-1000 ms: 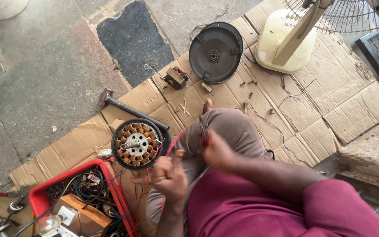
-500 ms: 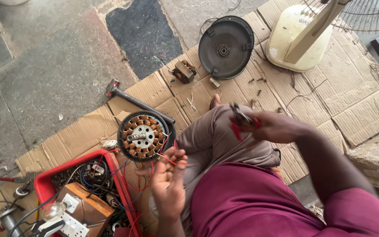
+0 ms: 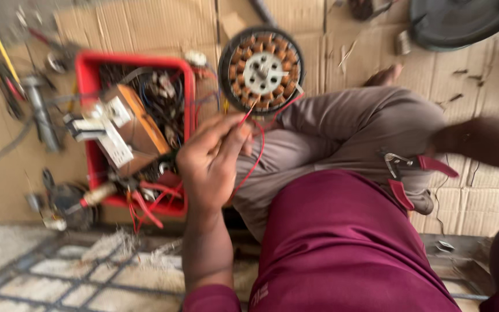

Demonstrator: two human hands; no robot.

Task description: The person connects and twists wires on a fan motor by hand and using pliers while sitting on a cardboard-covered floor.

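Red wire (image 3: 248, 115) pinched in left hand (image 3: 212, 159) grip beside stator (image 3: 261, 69); right grip unseen.

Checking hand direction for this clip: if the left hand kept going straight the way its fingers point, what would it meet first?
Probably the round motor stator with copper windings: the left hand points up-right along the red wire it pinches, which leads there. Depth is unclear.
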